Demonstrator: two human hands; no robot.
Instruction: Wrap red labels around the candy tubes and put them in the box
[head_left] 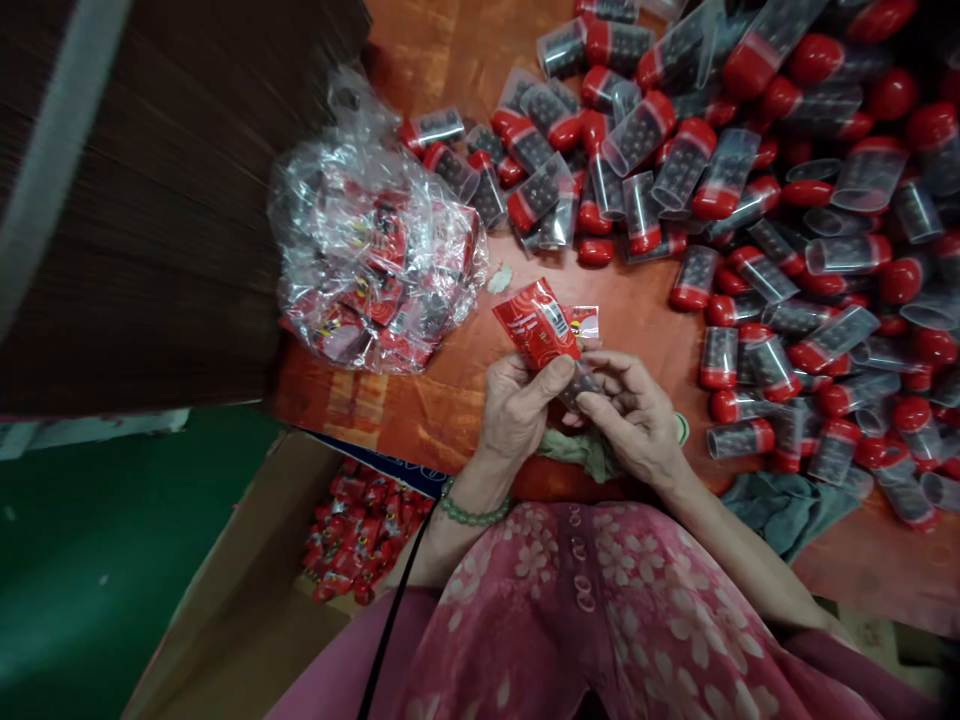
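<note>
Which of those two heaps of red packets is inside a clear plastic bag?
The upper heap, on the orange tabletop beyond the left hand: a crinkled clear bag surrounds it. The lower heap, in the cardboard box, shows no such bag.

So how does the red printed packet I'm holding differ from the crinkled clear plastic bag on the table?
The red printed packet is pinched in your left hand; the crinkled clear plastic bag rests on the orange table. The packet is small; the bag is larger and bulges with red packets. The packet is mostly opaque, the bag see-through. Both look glossy.
</note>
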